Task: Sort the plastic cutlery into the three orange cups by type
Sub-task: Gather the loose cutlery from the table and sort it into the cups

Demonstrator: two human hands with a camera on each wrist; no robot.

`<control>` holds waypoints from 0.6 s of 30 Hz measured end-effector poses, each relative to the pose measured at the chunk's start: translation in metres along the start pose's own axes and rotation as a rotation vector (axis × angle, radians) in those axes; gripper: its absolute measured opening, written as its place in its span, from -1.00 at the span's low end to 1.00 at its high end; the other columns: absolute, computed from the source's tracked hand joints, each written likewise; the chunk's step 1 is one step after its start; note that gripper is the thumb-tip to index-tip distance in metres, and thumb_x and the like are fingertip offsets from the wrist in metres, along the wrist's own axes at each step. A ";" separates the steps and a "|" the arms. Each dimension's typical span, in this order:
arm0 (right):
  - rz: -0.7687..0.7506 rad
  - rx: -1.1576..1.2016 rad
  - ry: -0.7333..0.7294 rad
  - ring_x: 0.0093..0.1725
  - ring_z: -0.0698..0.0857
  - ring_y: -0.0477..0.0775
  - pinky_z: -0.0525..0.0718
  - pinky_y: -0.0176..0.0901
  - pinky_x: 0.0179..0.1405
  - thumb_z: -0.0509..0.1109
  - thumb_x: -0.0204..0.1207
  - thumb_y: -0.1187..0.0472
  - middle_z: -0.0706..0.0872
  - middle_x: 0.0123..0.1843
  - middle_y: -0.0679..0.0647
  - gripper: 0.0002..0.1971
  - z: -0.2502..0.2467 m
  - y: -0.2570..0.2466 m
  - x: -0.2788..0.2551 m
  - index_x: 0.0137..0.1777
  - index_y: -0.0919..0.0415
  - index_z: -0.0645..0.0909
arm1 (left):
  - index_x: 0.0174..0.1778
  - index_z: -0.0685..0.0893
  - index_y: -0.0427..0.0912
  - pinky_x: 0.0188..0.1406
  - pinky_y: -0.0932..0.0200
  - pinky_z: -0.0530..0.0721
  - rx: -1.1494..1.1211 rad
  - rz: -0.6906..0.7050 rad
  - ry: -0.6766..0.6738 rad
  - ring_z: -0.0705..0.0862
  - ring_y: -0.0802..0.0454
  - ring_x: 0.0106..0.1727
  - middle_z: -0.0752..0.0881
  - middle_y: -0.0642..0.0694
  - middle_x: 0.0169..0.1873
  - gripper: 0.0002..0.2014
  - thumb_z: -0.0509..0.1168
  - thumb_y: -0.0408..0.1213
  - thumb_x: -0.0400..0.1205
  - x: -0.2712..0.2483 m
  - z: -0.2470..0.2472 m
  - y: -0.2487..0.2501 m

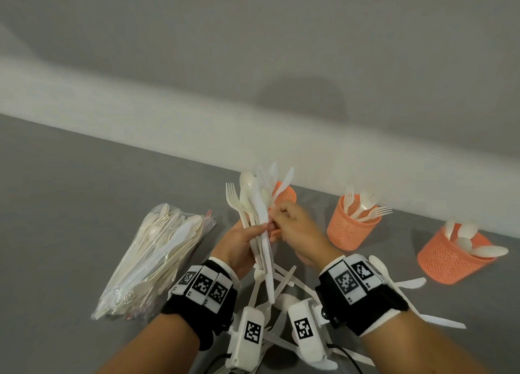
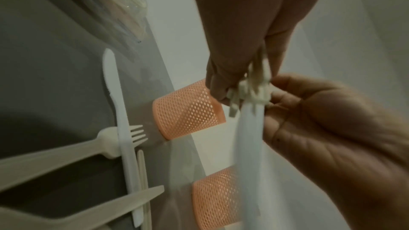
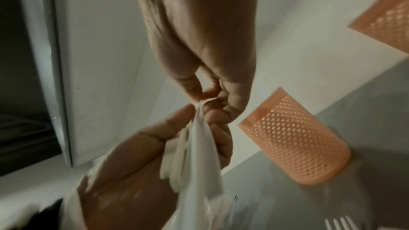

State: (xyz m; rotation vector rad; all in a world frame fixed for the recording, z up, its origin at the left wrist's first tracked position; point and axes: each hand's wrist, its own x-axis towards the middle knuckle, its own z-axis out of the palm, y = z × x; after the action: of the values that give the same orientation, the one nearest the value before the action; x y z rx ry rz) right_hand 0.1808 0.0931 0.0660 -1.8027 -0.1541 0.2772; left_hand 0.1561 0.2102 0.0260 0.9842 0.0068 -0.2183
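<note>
My left hand [image 1: 260, 231] grips an upright bundle of plastic cutlery [image 1: 254, 196] with forks, spoons and knives mixed. My right hand [image 1: 277, 217] pinches a bright white knife [image 1: 266, 249] in that bundle between thumb and forefinger [image 3: 194, 92]. Three orange mesh cups stand along the wall. The left cup [image 1: 285, 195] is partly hidden behind the bundle, and its contents are hidden. The middle cup [image 1: 347, 228] holds forks. The right cup [image 1: 450, 261] holds spoons. In the left wrist view my left hand [image 2: 274, 93] and the other hand meet at the bundle [image 2: 250, 90].
A clear plastic bag of more cutlery [image 1: 157, 258] lies to the left on the grey table [image 1: 70, 190]. Loose forks, knives and spoons [image 1: 287, 283] lie scattered under and between my wrists. A white wall ledge [image 1: 168, 120] runs just behind the cups.
</note>
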 end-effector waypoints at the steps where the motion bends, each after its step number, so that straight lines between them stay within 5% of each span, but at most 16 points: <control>1: 0.010 0.050 -0.013 -0.32 0.63 -0.03 0.67 -0.27 -0.37 0.15 0.67 0.25 0.60 -0.23 0.12 -0.86 -0.001 -0.001 -0.001 -0.05 0.29 0.48 | 0.39 0.50 -0.33 -0.15 0.15 0.73 -0.005 -0.004 0.012 0.77 0.01 -0.18 0.78 -0.16 -0.14 -0.58 0.21 -0.44 0.58 0.000 -0.001 0.000; 6: -0.079 -0.087 -0.029 -0.39 0.60 -0.07 0.65 -0.30 -0.43 0.26 0.59 0.33 0.56 -0.22 0.09 -0.96 0.000 0.000 -0.006 -0.04 0.21 0.44 | 0.35 0.47 -0.46 -0.43 0.15 0.67 0.021 0.023 0.062 0.71 -0.01 -0.40 0.73 -0.20 -0.30 -0.66 0.13 -0.49 0.64 -0.003 0.002 0.000; 9: -0.103 -0.212 -0.102 -0.32 0.52 -0.15 0.55 -0.31 -0.29 0.43 0.41 0.37 0.51 -0.24 -0.02 -0.77 -0.004 0.006 -0.010 -0.04 0.16 0.47 | 0.25 0.54 -0.45 -0.32 0.05 0.76 -0.006 0.036 0.100 0.79 -0.14 -0.22 0.73 -0.36 -0.09 -0.73 0.13 -0.47 0.66 0.000 0.001 0.008; 11: -0.088 -0.325 -0.184 -0.38 0.49 -0.17 0.48 -0.32 -0.31 0.51 0.36 0.32 0.51 -0.33 -0.09 -0.73 -0.005 0.010 -0.013 -0.09 0.10 0.47 | 0.09 0.58 -0.42 -0.38 0.10 0.75 -0.004 0.032 0.093 0.80 -0.10 -0.27 0.77 -0.25 -0.27 -0.82 0.11 -0.46 0.67 0.001 0.001 0.011; 13: -0.074 -0.366 -0.199 -0.40 0.50 -0.12 0.49 -0.23 -0.30 0.50 0.41 0.27 0.51 -0.39 -0.06 -0.75 -0.006 0.011 -0.013 -0.17 0.02 0.45 | -0.04 0.59 -0.37 -0.50 0.16 0.70 0.031 0.015 0.107 0.78 -0.06 -0.38 0.76 -0.18 -0.42 -0.85 0.12 -0.44 0.68 0.002 0.000 0.012; 15: -0.043 -0.309 -0.210 -0.40 0.57 -0.05 0.59 -0.08 -0.22 0.46 0.46 0.26 0.57 -0.42 -0.01 -0.83 -0.012 0.010 -0.012 -0.18 0.04 0.51 | 0.02 0.62 -0.40 -0.42 0.11 0.73 0.048 -0.010 0.101 0.79 -0.12 -0.30 0.76 -0.27 -0.29 -0.82 0.14 -0.39 0.68 0.002 0.000 0.014; 18: 0.048 -0.133 -0.263 -0.47 0.65 -0.10 0.71 -0.20 -0.36 0.35 0.56 0.29 0.65 -0.41 0.02 -0.92 -0.020 0.004 -0.015 -0.16 0.15 0.60 | 0.05 0.63 -0.38 -0.31 0.11 0.74 0.109 -0.045 0.059 0.75 -0.09 -0.29 0.74 -0.24 -0.29 -0.79 0.15 -0.35 0.68 0.001 -0.003 0.017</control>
State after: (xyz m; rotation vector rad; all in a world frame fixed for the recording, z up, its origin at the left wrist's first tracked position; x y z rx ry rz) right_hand 0.1714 0.0692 0.0686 -1.8982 -0.3211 0.5497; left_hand 0.1609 0.2216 0.0380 1.0996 0.0718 -0.2331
